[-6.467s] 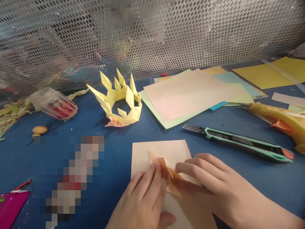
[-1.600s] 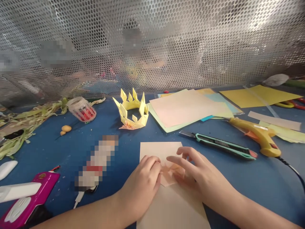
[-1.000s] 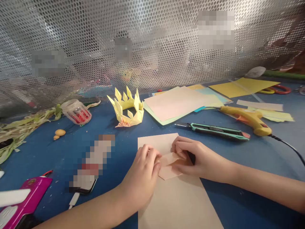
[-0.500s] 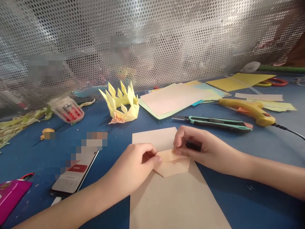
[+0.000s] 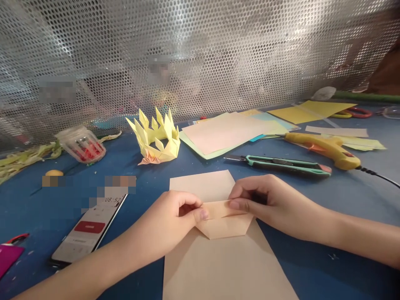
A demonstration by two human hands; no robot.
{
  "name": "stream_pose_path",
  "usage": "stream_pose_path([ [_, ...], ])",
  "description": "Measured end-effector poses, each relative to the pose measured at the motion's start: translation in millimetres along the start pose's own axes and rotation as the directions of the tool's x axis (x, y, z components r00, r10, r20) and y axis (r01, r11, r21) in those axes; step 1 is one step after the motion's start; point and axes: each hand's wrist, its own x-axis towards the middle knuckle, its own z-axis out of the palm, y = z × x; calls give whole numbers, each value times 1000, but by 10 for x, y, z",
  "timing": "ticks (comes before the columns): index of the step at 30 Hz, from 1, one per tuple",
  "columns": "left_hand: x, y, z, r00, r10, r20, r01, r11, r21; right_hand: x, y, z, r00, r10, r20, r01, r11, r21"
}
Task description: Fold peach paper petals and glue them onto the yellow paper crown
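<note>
- Head view: we are holding the folded paper [image 5: 227, 227] between our two hands, straight in front of us; its long axis is running from left to right, the right end sitting slightly farther from us.
- With the left hand [image 5: 178, 218] we are pinching its left end; with the right hand [image 5: 270, 200] we are pinching its upper band, toward the right end, both thumbs resting on top.
- Neither hand is lying nearer: both are touching the paper.
- Under it the beige sheet [image 5: 225, 268] is lying on the blue desk [image 5: 315, 273], its long axis running away from us; whether the paper's far edge is lifting from it, we cannot tell.
- Beyond the right hand, the cutter [image 5: 286, 165] is lying near, its blade pointing left; the yellow glue gun [image 5: 328, 150] is resting farther right.
- Left of the sheet the phone [image 5: 89, 229] is lying, and beyond it the paper crown [image 5: 172, 151] is standing.
- Behind everything, the perforated metal panel [image 5: 212, 50] is bounding the desk.
</note>
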Motion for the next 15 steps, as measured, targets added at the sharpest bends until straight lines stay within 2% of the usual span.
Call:
stream_pose_path([
  [5, -4, 25, -10, 999, -9, 41, 9, 1000, 1, -33, 35, -19, 997, -30, 72, 27, 999, 44],
  [11, 18, 6, -14, 994, 51, 97, -39, 991, -128, -43, 59, -31, 990, -72, 125, 59, 993, 100],
  [13, 16, -6, 8, 994, 77, 82, -65, 988, -143, -51, 58, -21, 986, -117, 115, 109, 991, 73],
  [15, 1, -14, 55, 995, 98, 21, -95, 988, -125, -63, 53, -3, 972, -229, 63, 231, 973, -29],
])
